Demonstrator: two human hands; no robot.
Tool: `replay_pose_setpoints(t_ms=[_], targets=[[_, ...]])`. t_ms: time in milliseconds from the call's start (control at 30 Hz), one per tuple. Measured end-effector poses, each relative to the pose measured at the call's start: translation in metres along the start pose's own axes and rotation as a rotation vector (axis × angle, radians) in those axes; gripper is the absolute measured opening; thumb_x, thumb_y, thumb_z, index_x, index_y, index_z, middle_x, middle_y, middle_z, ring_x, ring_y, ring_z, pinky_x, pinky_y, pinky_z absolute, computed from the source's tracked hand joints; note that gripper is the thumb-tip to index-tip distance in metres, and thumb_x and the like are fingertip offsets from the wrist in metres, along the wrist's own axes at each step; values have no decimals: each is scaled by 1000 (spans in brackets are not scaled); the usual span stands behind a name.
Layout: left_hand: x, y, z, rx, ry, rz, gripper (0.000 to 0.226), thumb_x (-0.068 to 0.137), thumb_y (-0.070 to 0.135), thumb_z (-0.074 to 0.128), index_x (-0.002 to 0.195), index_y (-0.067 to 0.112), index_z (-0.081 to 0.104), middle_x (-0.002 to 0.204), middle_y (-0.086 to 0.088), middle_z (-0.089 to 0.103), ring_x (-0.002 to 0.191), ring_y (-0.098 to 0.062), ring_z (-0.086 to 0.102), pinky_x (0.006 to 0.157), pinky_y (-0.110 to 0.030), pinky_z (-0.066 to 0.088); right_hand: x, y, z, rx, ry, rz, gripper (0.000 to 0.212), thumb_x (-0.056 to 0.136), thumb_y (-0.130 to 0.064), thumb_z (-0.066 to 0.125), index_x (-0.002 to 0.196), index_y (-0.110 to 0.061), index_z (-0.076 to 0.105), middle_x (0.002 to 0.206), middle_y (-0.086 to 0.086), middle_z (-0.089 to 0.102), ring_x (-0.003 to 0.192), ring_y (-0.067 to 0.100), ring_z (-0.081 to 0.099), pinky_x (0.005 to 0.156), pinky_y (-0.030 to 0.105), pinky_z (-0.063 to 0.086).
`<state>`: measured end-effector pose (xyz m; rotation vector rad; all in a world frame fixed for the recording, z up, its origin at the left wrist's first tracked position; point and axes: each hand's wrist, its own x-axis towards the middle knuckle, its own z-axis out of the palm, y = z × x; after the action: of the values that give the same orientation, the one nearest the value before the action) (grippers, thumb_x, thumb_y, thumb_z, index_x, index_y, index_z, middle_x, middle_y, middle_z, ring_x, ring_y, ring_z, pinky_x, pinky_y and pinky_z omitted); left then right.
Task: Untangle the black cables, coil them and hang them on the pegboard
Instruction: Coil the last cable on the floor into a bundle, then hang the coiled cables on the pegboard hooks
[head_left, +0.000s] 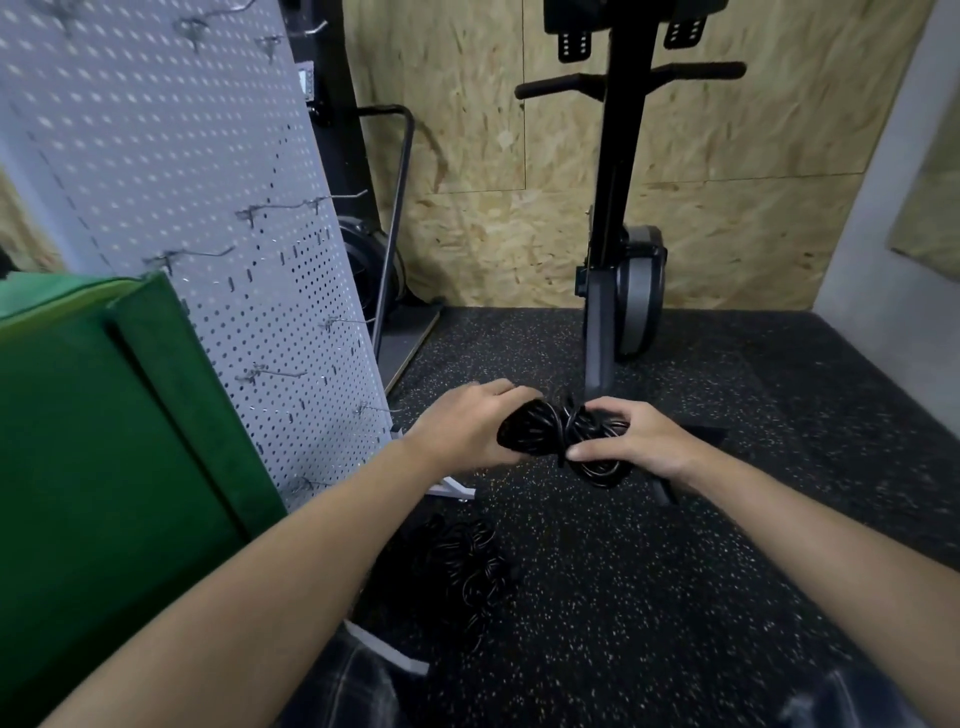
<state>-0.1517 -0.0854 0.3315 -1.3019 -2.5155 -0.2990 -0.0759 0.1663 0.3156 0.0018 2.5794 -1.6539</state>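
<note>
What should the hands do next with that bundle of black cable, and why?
Probably carry the coiled black cable bundle left to a bare metal hook on the white perforated pegboard. The left hand and right hand grip it, and it already looks wound and tied at its middle.

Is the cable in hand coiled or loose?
Coiled: the black cable bundle is looped and cinched at its middle, gripped by left hand and right hand.

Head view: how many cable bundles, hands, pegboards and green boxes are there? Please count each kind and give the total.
Cable bundles: 2 (held bundle, floor bundle)
Hands: 2 (left hand, right hand)
Pegboard: 1
Green box: 1
Total: 6
</note>
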Motion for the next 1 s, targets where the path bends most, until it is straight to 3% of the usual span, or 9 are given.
replay_pose_setpoints(t_ms=[67, 200, 300, 467, 533, 700, 800, 933, 1000], targets=[[6, -3, 4, 3, -6, 28, 58, 79, 40, 79, 133, 23, 65, 105, -1, 70, 90, -27, 70, 75, -44, 59, 4, 3, -2, -61, -8, -21, 49, 70, -29, 96, 111, -30, 70, 106, -8, 76, 102, 8, 71, 85, 18, 52], [8, -13, 18, -2, 5, 40, 45, 75, 33, 79, 119, 21, 72, 89, 1, 71, 77, -24, 70, 64, -42, 59, 18, 9, 1, -233, -33, -37, 61, 58, -51, 98, 108, -37, 66, 102, -10, 76, 98, 7, 71, 94, 36, 55], [10, -27, 32, 49, -2, 68, 52, 76, 32, 82, 126, 22, 69, 98, 0, 71, 82, -25, 71, 65, -41, 59, 37, 16, 16, -383, -44, -28, 72, 58, -54, 97, 113, -33, 56, 108, -10, 71, 100, 6, 67, 90, 34, 57], [9, -41, 49, 56, -43, 19, 57, 83, 32, 78, 137, 28, 60, 119, 3, 65, 105, -21, 66, 82, -42, 58, 73, 41, 49, -408, -47, -16, 82, 64, -47, 96, 130, -27, 53, 112, -10, 66, 103, 10, 63, 81, 21, 47], [5, -49, 55, 27, -108, -57, 69, 83, 32, 80, 146, 30, 52, 127, 5, 61, 111, -20, 63, 88, -42, 58, 86, 50, 58, -404, -49, -16, 77, 65, -44, 96, 130, -26, 59, 111, -11, 68, 104, 8, 64, 81, 18, 47], [-8, -84, 53, -146, -214, -338, 96, 81, 42, 84, 158, 45, 25, 152, 5, 46, 131, -21, 55, 103, -46, 52, 124, 68, 75, -350, -65, 44, 74, 61, -46, 97, 125, -29, 64, 114, -11, 73, 109, 11, 67, 99, 31, 52], [-22, -113, 52, -240, -163, -521, 83, 87, 40, 80, 155, 42, 32, 149, 5, 51, 130, -19, 54, 108, -54, 49, 145, 73, 90, -285, -68, 63, 70, 62, -45, 96, 122, -29, 63, 112, -11, 72, 107, 11, 68, 96, 33, 54], [-38, -149, 48, -221, -38, -722, 61, 100, 11, 64, 156, 20, 42, 151, 0, 47, 113, -19, 60, 101, -30, 47, 175, 73, 119, -203, -20, 38, 73, 60, -43, 98, 122, -29, 62, 115, -7, 71, 108, 15, 65, 95, 34, 52], [-43, -169, 55, -198, -64, -822, 65, 100, 3, 59, 159, 18, 36, 161, -2, 39, 129, -30, 56, 108, -33, 43, 192, 71, 136, -155, 0, 22, 71, 64, -38, 98, 122, -28, 58, 116, -4, 70, 109, 18, 65, 93, 36, 53]])
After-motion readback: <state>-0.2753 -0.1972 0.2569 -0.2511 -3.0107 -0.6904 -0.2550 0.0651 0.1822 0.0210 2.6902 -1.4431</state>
